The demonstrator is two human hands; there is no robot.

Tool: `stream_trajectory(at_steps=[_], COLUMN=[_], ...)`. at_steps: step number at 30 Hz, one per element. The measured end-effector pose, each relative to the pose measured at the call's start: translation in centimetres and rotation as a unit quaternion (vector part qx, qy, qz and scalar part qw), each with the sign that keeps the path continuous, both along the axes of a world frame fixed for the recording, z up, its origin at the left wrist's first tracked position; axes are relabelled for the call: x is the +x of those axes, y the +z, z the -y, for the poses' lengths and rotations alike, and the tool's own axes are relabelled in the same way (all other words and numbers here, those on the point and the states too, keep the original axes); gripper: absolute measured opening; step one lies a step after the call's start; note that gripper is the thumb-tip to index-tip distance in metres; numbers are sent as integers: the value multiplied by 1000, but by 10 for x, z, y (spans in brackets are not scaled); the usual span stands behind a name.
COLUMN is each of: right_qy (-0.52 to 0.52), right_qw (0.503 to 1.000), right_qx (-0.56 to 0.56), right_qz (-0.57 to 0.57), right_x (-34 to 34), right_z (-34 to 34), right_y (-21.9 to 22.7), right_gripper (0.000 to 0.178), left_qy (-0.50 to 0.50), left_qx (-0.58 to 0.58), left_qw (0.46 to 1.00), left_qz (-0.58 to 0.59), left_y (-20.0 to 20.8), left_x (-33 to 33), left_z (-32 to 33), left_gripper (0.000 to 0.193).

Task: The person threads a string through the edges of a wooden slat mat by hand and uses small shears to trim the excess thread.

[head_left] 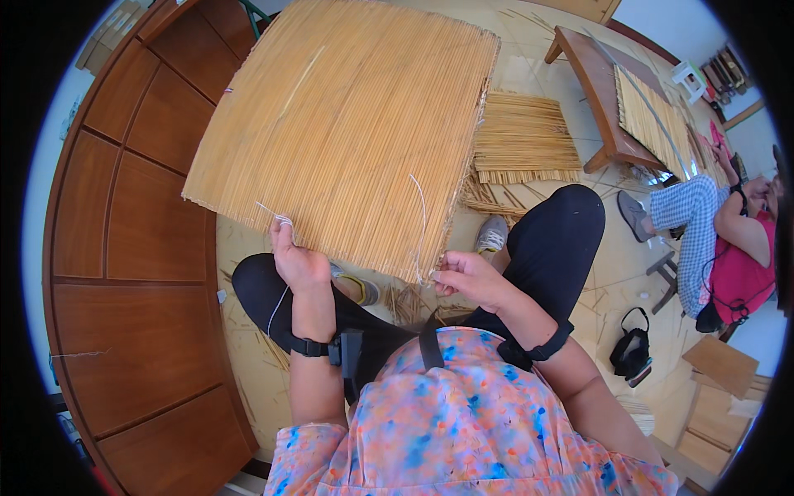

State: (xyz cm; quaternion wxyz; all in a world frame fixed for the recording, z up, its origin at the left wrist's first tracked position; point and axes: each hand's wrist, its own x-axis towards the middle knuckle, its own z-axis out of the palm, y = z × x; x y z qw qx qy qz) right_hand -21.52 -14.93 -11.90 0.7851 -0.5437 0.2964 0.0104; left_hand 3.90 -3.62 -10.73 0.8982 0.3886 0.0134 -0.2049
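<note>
- The big straw mat lay over the person's knees, and it hid most of the floor and part of both legs under it.
- The left hand was closed on the near edge of the mat, with a thin white string pinched at the fingertips.
- The fingers of that hand curled under the mat edge, so their tips were hard to see.
- The right hand was closed too, with finger and thumb pinched at the mat's near corner.
- A second white string curved up over the mat from that corner, but it was too thin to tell if the right hand really held it.
- One black band sat on each wrist, two bands in all.
- Two shoes showed: a grey shoe past the mat edge and a yellow-edged shoe half hidden under it.
- One pile of loose straw sticks lay on the floor just beside the mat.
- One low wooden bench stood farther off, with one more straw mat on it.
- Another person sat at the right edge, partly cut off by the dark rim.
- One small black bag sat on the floor near that person.
</note>
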Motion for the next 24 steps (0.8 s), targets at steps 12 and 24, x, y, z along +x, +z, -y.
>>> stream_trajectory(at_steps=[12, 24], right_qy=[-56, -155], right_qw=[997, 988], right_qx=[-47, -13], right_qz=[-8, 6], right_x=[7, 12], right_z=[0, 10], right_y=[6, 6], right_gripper=[18, 23], left_qy=[-15, -24], left_qx=[-9, -5], left_qw=[1000, 1000], left_qz=[-6, 3], left_y=[8, 9], left_x=[-6, -7], left_z=[5, 3], left_gripper=[24, 24])
